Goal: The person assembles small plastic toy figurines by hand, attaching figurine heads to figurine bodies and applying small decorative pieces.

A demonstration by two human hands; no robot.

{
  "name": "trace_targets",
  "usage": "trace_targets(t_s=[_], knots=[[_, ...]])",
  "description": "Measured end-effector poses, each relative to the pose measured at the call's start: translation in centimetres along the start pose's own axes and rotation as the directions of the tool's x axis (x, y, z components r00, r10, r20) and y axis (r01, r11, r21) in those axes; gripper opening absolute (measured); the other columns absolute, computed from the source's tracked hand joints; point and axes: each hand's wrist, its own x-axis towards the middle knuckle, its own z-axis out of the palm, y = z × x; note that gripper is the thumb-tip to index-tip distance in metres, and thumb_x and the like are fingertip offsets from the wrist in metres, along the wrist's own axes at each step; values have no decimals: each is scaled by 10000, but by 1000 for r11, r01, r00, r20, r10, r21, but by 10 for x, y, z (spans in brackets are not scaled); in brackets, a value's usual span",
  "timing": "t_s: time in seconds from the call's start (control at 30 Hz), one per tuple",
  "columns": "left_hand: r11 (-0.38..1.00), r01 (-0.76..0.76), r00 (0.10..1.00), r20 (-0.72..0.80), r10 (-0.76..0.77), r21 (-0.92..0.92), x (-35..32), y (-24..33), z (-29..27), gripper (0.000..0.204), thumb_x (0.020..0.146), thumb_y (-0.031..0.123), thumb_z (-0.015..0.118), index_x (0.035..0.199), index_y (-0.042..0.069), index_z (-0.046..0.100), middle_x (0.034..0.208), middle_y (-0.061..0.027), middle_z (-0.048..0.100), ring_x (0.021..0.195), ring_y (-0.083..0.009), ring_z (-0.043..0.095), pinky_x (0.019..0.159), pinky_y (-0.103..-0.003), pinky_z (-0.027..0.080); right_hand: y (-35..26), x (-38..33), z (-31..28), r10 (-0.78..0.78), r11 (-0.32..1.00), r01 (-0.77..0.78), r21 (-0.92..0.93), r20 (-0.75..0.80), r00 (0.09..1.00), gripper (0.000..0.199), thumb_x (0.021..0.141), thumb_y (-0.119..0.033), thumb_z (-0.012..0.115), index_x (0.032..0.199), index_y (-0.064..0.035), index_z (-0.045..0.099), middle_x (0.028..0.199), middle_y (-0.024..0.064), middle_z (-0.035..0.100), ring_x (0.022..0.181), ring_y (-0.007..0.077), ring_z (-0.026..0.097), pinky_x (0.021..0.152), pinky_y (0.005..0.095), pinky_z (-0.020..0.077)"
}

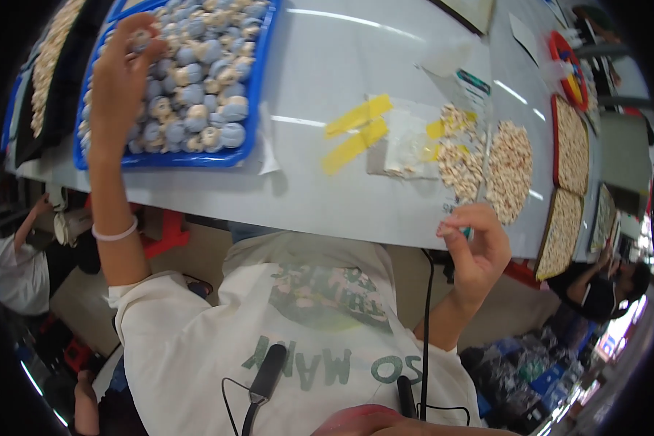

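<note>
Pale grey worktable fills the upper view — on its left sits a blue tray heaped with small grey-blue and cream balls. Above it, the left hand pinches a small rounded piece between thumb and fingers. The right hand is at the table's near edge, beside piles of cream bits, thumb and forefinger drawn together — whether they grip anything, I cannot tell.

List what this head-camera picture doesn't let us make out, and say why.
Head view: part of the far rim of the blue tray, cut off by the picture's top edge.
Head view: some blue-and-cream balls, hidden behind the left hand.
Head view: whatever is at the fingertips of the right hand, too small to identify.
</note>
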Motion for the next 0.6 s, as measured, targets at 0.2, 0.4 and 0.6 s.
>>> trace_targets(t_s=[0.2,0.4,0.6], knots=[[981,-113,990,-60,124,156,-4,1,-13,249,846,139,549,1088,83,555,968,-31,597,845,-118,577,706,-233,466,16,19,-25,-47,989,31,-147,-106,993,97,683,58,591,770,21,567,734,61,547,677,135,496,631,224,382],[962,-207,977,-85,195,-176,-33,45,3,301,834,80,551,1124,5,514,1015,-120,556,814,-121,553,695,-223,456,32,58,-31,-81,812,8,-584,-99,992,120,677,-7,606,794,-29,587,768,71,559,709,195,522,647,278,401],[574,45,998,57,3,-818,-81,101,30,350,811,216,596,1052,-19,500,985,-171,540,763,-161,551,615,-207,441,44,87,-26,-47,659,64,-749,43,998,87,693,-107,614,741,-41,584,733,50,543,739,216,481,723,332,355]])
